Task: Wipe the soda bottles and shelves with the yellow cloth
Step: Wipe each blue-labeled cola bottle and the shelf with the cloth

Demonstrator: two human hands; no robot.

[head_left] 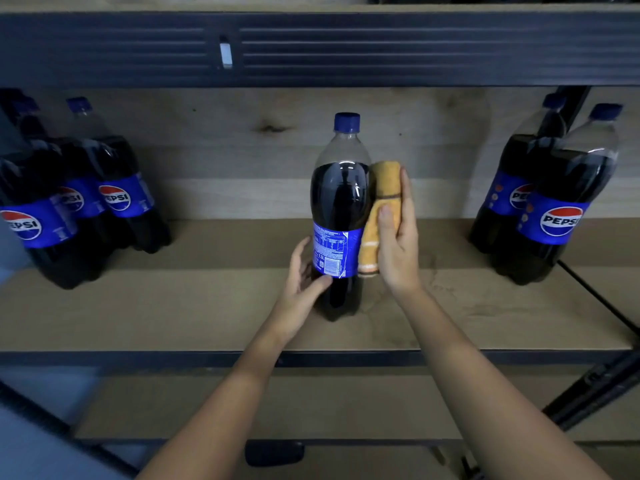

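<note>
Head view, my left hand (304,271): curled round the lower part of the bottle (337,216), thumb on the label's bottom edge, fingers going round the far side.
My right hand (398,237): fingers mostly straight, thumb laid across the front of the cloth (379,216), pressing it flat against the bottle's right side.
Cloth: yellow with a dark stripe, folded lengthwise, sandwiched between my right palm and the bottle, reaching from the shoulder of the bottle down past the label.
Bottle: upright on the shelf (207,306), between my two hands, blue cap on, dark soda up to the shoulder, clear above that, back of the label turned to me.
Shelf edge: the dark front rail (138,358) runs under both my forearms, near my wrists' side of the bottle.
Room left of my left hand: bare board as far as the left bottles (79,202), a tight cluster well apart from my hand.
Room right of my right hand: bare board with faint marks, then the right bottles (547,202) leaning together, well apart.
Above my hands: the upper rail (381,46) crosses overhead, above the cap.
Behind the bottle: wood back panel (242,150).
</note>
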